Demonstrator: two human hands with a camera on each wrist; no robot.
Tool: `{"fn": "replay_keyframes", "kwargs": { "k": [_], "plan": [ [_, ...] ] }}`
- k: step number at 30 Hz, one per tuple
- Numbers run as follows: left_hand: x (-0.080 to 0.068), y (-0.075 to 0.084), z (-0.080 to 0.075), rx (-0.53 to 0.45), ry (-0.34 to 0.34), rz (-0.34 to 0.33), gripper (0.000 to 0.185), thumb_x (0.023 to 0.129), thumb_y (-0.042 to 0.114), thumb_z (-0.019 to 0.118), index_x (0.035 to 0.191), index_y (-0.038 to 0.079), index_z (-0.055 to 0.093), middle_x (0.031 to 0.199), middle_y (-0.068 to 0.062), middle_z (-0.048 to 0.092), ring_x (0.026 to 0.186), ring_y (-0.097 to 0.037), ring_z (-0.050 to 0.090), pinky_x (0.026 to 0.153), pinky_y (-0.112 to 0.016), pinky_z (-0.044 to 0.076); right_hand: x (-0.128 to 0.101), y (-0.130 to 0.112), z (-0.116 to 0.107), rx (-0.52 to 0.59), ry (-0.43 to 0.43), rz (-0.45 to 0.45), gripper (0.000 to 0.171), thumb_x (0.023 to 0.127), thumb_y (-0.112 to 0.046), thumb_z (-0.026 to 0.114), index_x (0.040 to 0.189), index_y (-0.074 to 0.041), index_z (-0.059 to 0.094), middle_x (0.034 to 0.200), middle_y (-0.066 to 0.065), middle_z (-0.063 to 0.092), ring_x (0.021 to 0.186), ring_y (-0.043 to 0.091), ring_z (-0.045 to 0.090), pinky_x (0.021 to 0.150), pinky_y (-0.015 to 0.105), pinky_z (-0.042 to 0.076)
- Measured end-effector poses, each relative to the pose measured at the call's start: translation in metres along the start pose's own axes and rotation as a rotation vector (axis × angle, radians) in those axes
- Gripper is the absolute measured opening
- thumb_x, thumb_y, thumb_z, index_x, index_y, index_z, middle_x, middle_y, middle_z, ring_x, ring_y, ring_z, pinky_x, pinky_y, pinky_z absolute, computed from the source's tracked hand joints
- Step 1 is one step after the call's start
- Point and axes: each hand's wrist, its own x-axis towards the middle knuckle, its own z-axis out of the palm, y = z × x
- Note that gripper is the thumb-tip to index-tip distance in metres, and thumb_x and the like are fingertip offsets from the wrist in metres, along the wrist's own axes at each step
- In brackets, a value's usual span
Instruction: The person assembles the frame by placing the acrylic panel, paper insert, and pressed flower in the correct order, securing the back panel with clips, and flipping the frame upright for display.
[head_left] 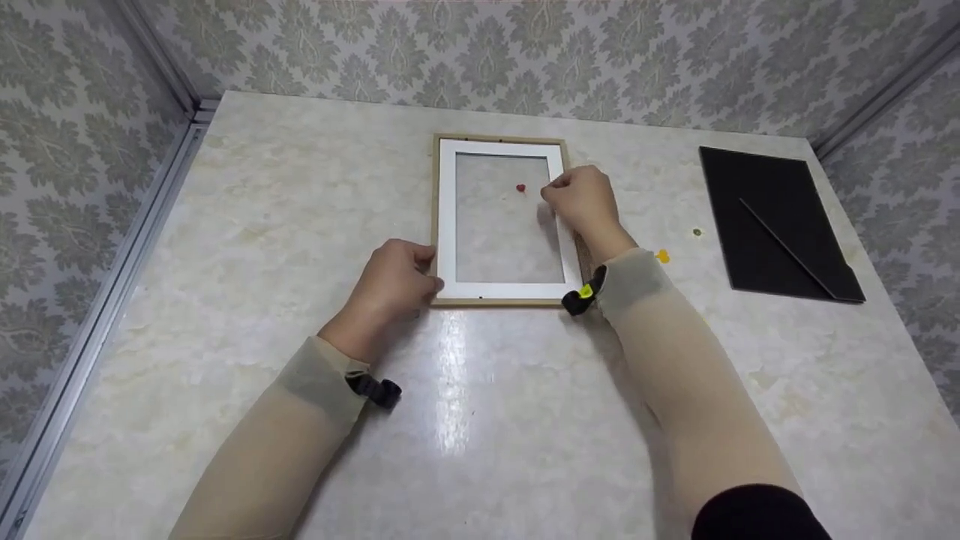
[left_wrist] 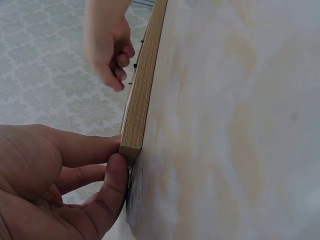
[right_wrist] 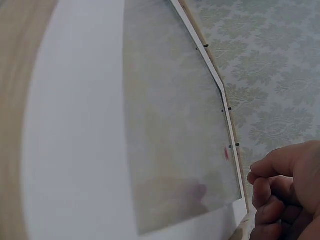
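Note:
A light wooden picture frame (head_left: 435,195) with a white mat (head_left: 447,225) and a clear pane lies on the table. A small red piece (head_left: 520,187), heart-like in shape, sits within the pane area. My left hand (head_left: 394,281) grips the frame's near left corner; the left wrist view shows its thumb and fingers (left_wrist: 114,182) pinching the wooden edge. Over the right side of the frame hovers my right hand (head_left: 589,199). Its fingers are curled with thumb and forefinger tips together, and in the right wrist view I see nothing between those fingertips (right_wrist: 256,172).
A black backing board (head_left: 765,225) with a thin stand leg lies on the table at the right. Between it and the frame are a yellow flower-shaped piece (head_left: 663,256) and a small pale, green-centred piece (head_left: 697,232). Patterned walls (head_left: 405,52) border the table (head_left: 300,165).

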Motion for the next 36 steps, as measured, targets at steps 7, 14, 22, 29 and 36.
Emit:
{"fn": "replay_keyframes", "kwargs": {
  "k": [7, 14, 22, 29, 36],
  "plan": [
    [0.003, 0.002, 0.004, 0.0, -0.001, 0.012, 0.06, 0.09, 0.004, 0.073, 0.147, 0.002, 0.056, 0.148, -0.014, 0.061, 0.141, -0.023, 0.053, 0.109, -0.04, 0.051, -0.024, 0.025, -0.031, 0.12, 0.03, -0.005, 0.026, 0.097, -0.031, 0.069, 0.105, -0.01, 0.08, 0.104, 0.006, 0.076, 0.086, 0.015, 0.063, 0.073, 0.028, 0.052],
    [0.005, 0.002, 0.005, 0.006, -0.001, 0.01, 0.06, 0.089, 0.005, 0.073, 0.147, 0.003, 0.056, 0.142, -0.014, 0.065, 0.134, -0.024, 0.057, 0.107, -0.041, 0.051, -0.053, 0.051, -0.07, 0.134, 0.08, -0.07, 0.026, 0.096, -0.032, 0.071, 0.104, -0.01, 0.082, 0.097, 0.001, 0.077, 0.089, 0.014, 0.064, 0.076, 0.03, 0.05],
    [0.006, 0.001, 0.004, 0.019, -0.003, 0.012, 0.06, 0.089, 0.006, 0.074, 0.147, 0.002, 0.057, 0.142, -0.014, 0.066, 0.136, -0.024, 0.056, 0.112, -0.041, 0.049, -0.089, 0.088, -0.12, 0.113, 0.162, -0.091, 0.032, 0.095, -0.041, 0.073, 0.106, -0.011, 0.082, 0.087, -0.012, 0.074, 0.079, 0.009, 0.061, 0.069, 0.025, 0.049],
    [0.006, 0.0, 0.003, 0.012, 0.004, 0.013, 0.06, 0.089, 0.007, 0.075, 0.146, 0.001, 0.057, 0.136, -0.015, 0.069, 0.131, -0.024, 0.059, 0.109, -0.041, 0.05, -0.107, 0.118, -0.156, 0.11, 0.221, -0.029, 0.038, 0.094, -0.045, 0.075, 0.11, -0.011, 0.081, 0.082, -0.024, 0.069, 0.076, 0.006, 0.06, 0.066, 0.021, 0.049],
    [0.003, -0.002, -0.001, 0.021, 0.008, 0.014, 0.06, 0.09, 0.007, 0.075, 0.146, 0.001, 0.057, 0.134, -0.016, 0.07, 0.127, -0.025, 0.061, 0.106, -0.041, 0.051, -0.118, 0.142, -0.172, 0.12, 0.222, 0.009, 0.039, 0.092, -0.048, 0.076, 0.109, -0.013, 0.082, 0.079, -0.025, 0.069, 0.077, 0.005, 0.06, 0.063, 0.022, 0.048]
  ]
}}
